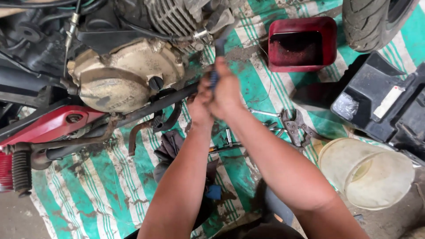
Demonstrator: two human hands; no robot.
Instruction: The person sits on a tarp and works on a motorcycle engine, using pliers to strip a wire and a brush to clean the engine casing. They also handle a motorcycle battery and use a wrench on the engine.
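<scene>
Both my hands grip one tool handle point(218, 48), blue and black, that points up toward the motorcycle engine point(128, 75). My right hand point(226, 90) is wrapped around the handle, and my left hand point(199, 104) clasps it just below and to the left. The handle's upper end reaches the finned cylinder point(170, 17) near a metal fitting point(201, 35). The tool's tip is hidden behind the engine parts. Both forearms stretch up from the bottom of the view.
A red tray point(302, 43) of dark oil sits at upper right beside a tyre point(374, 22). Pliers point(294, 126) and small tools lie on the green striped mat point(102, 177). A pale plastic bucket point(367, 172) and a black plastic panel point(385, 102) are at the right.
</scene>
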